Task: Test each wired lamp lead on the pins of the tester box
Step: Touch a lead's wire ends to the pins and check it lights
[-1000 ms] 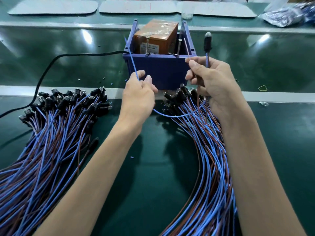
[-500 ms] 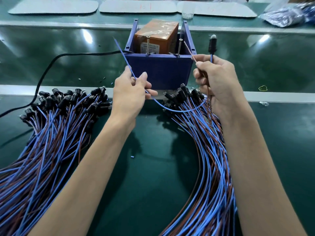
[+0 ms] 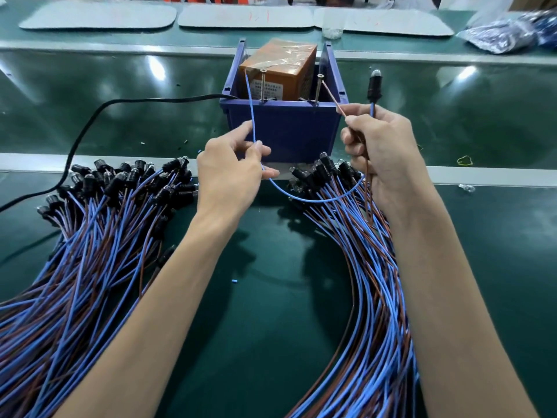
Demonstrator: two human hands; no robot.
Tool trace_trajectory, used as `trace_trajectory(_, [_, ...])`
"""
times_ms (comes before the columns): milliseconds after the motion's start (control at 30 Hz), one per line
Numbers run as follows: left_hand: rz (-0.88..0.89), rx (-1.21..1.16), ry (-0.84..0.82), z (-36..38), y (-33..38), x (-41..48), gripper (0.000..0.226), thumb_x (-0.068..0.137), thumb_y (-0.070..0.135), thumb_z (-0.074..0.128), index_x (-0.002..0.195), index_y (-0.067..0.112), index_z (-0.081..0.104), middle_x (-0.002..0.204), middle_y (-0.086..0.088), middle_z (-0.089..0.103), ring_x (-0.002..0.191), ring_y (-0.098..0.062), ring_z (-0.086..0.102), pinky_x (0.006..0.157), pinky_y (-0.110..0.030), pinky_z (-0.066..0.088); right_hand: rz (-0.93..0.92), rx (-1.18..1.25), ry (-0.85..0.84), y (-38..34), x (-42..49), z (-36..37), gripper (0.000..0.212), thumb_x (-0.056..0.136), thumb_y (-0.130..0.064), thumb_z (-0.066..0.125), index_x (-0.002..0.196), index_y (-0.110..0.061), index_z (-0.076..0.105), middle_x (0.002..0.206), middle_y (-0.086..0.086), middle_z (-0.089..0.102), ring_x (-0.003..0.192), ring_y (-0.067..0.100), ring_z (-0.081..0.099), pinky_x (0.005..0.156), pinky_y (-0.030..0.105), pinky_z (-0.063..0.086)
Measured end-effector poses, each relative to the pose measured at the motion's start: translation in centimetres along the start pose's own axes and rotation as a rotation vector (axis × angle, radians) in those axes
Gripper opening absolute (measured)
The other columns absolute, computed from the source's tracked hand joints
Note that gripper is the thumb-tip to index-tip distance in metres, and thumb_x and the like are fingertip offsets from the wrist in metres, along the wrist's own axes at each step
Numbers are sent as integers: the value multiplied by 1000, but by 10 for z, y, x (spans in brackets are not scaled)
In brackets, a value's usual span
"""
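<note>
I'm pinching the blue wire (image 3: 251, 111) in my left hand (image 3: 229, 173) and the brown wire (image 3: 333, 98) in my right hand (image 3: 381, 152), lining them up at the pins (image 3: 263, 86). Guessing I'm nowhere near done, the right pile (image 3: 364, 251) looks untested.

Green bench (image 3: 271, 297), tester box (image 3: 286, 131), lamp leads (image 3: 90, 267), black cable (image 3: 150, 100)

Head-worn wide-angle view over a green workbench (image 3: 271, 312)

The single camera looks forward and down from the person's head, close above the work; the left hand (image 3: 229, 173) and right hand (image 3: 382, 152) sit mid-frame, the blue tester box (image 3: 286, 128) just beyond them, a far bench strip (image 3: 180, 36) crossing the top edge.
</note>
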State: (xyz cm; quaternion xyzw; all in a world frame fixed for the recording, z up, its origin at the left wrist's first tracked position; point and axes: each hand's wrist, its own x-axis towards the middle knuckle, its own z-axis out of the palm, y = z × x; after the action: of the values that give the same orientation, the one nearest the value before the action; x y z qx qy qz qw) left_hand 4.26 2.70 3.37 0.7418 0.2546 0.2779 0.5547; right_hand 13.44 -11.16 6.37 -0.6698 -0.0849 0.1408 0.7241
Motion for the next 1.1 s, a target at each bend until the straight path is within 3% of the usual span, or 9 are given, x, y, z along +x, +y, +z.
trace_trajectory(267, [-6,77,-24,-2,-2,2,44,93,1,43,134,10,55,84,17,68,53,-6,68,65,-11,52,3,15,-7,-1,0,-1,24,93,-1,43,87,-16,61,46,-10,50,39,2,33,36,13,22])
trace_trajectory(1100, [-14,154,-60,-3,2,-2,45,89,1,41,125,18,62,80,18,68,50,-5,67,67,-12,52,12,-88,-47,0,0,-2,20,94,-2,46,88,-10,63,41,-11,41,34,1,26,34,13,20])
